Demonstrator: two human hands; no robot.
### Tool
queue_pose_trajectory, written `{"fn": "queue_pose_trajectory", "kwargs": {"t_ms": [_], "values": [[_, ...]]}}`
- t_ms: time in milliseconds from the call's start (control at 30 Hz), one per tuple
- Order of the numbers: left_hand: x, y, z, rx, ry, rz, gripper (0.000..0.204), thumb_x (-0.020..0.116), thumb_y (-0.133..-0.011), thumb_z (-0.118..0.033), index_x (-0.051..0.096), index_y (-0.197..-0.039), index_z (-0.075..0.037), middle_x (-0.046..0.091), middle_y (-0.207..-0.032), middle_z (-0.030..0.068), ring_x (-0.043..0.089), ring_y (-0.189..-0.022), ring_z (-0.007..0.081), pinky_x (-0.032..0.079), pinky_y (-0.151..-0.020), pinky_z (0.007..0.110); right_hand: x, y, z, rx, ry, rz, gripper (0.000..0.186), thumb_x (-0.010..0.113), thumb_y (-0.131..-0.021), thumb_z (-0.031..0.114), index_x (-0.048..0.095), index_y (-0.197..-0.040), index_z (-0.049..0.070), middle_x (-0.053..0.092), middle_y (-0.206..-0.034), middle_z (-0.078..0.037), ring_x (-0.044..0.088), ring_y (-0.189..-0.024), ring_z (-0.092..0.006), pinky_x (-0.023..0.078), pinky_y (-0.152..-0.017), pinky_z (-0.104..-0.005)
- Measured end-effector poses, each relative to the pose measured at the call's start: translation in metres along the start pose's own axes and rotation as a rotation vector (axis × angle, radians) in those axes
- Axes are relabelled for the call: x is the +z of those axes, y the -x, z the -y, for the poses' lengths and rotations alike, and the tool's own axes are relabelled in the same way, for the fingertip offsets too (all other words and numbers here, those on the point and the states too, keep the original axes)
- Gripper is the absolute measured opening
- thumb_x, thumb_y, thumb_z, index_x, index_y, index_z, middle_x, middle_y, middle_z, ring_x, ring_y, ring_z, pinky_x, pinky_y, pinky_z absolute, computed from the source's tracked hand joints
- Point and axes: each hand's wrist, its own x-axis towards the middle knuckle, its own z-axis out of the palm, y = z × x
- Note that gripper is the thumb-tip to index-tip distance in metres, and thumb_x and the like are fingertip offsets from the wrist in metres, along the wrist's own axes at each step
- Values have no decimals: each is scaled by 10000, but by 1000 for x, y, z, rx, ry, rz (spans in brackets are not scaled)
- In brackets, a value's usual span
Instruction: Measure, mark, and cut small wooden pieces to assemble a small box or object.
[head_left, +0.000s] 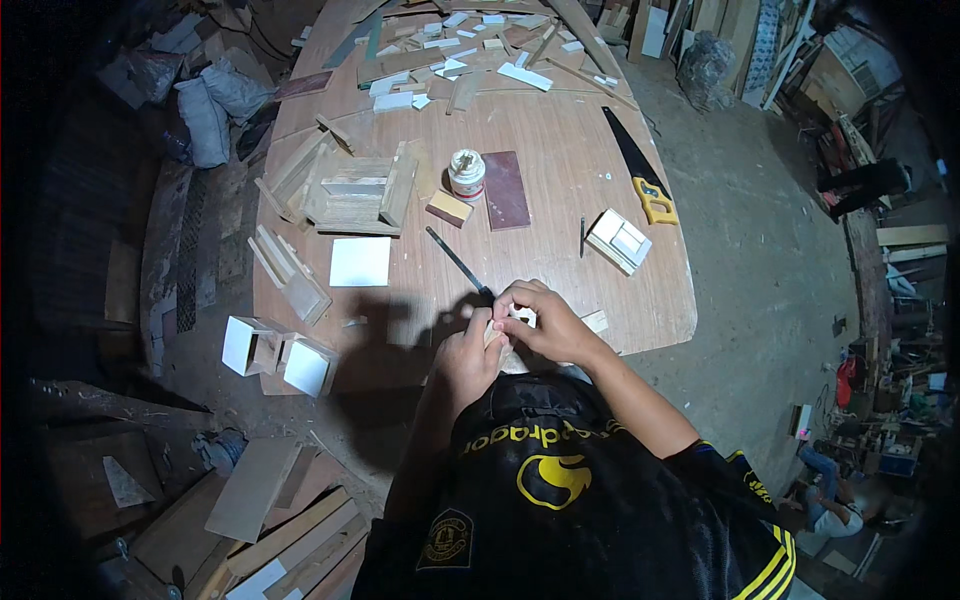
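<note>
My left hand (472, 355) and my right hand (535, 325) are close together at the table's near edge, fingers pinched on a small pale wooden piece (491, 334), which they mostly hide. A long thin dark metal tool (455, 255) lies diagonally just beyond my fingers, its near end beside them. A small light block (594, 321) is right of my right hand. Farther up are a white glue jar (467, 180), a yellow-topped block (449, 208) and a maroon board (507, 190). A white square panel (359, 261) lies left of the tool.
The wooden table (660, 300) also holds wooden assemblies (395, 185), white-panelled boxes (240, 345), a white model (618, 240), a yellow-handled saw (650, 195) and several offcuts (525, 75) at the far end. Boards (250, 490) are stacked at lower left. A person (835, 500) sits at lower right.
</note>
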Motion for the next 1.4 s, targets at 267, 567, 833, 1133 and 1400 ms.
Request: {"fn": "queue_pose_trajectory", "kwargs": {"t_ms": [267, 567, 833, 1133, 1400], "values": [[-3, -1, 2, -96, 87, 41, 343, 634, -921, -189, 484, -1210, -83, 635, -909, 300, 619, -884, 500, 471, -700, 573, 3, -4, -3, -30, 21, 3, 123, 709, -878, 140, 642, -930, 51, 634, -919, -93, 574, -912, -275, 439, -875, -380], [-9, -5, -6, -42, 59, 17, 307, 600, -937, -182, 460, -1192, -84, 647, -867, 281, 629, -840, 492, 457, -683, 599, 3, -4, 6, 117, -51, -44, 161, 712, -885, 144, 627, -977, 44, 645, -945, -71, 574, -918, -238, 448, -865, -360], [-14, -7, -6, -73, 57, 74, 311, 602, -934, -196, 460, -1185, -81, 651, -871, 283, 626, -847, 495, 456, -690, 600, 3, -4, 5, 24, 17, -29, 134, 696, -891, 133, 626, -967, 48, 628, -953, -83, 568, -932, -260, 451, -872, -376], [-22, -5, 0, -116, 113, 105, 323, 619, -929, -199, 473, -1191, -77, 625, -972, 310, 588, -957, 518, 460, -738, 579, 7, -11, 12, -9, 46, -23, 144, 704, -837, 84, 625, -955, 59, 624, -953, -104, 554, -950, -313, 444, -878, -392], [-35, 3, 4, -151, 162, 89, 314, 614, -931, -188, 469, -1182, -68, 623, -991, 309, 586, -973, 518, 470, -755, 563, 13, -22, 19, -90, 93, 12, 114, 711, -844, 102, 646, -931, 69, 627, -933, -82, 549, -922, -286, 430, -880, -378]]}}
